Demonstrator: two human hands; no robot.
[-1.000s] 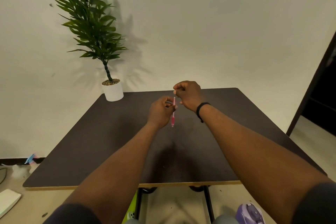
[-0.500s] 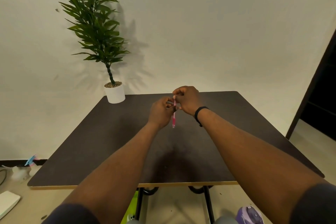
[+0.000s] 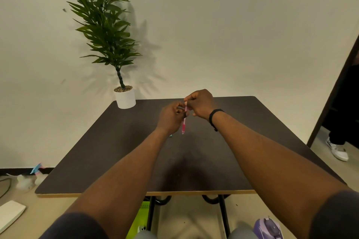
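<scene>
Since one second ago, the right hand (image 3: 202, 104) is sitting closer to the left hand (image 3: 172, 117), so that the two are now meeting at the upper end of the slim pink pen (image 3: 184, 123). The left hand's fingers are curling round the upper part of the pen, gripping it. The right hand is pinching the pen's top end between curled fingertips. A black wristband (image 3: 215, 113) is circling the right wrist. The pen is hanging almost upright between the two hands, with its lower end pointing down over the middle of the dark brown rectangular worktop (image 3: 116, 141). Whether that end is touching the surface cannot be told. A small teal object (image 3: 171, 135) is showing just below the left wrist and is too small to identify. A green leafy plant in a white cylindrical pot (image 3: 125, 98) is standing on the far left corner of the worktop, against the pale wall. On the floor, a flat white block (image 3: 9, 213) is lying at the lower left. A purple rounded device (image 3: 269, 228) is sitting at the lower right. A white shoe (image 3: 337, 151) is standing by the dark doorway on the right.
</scene>
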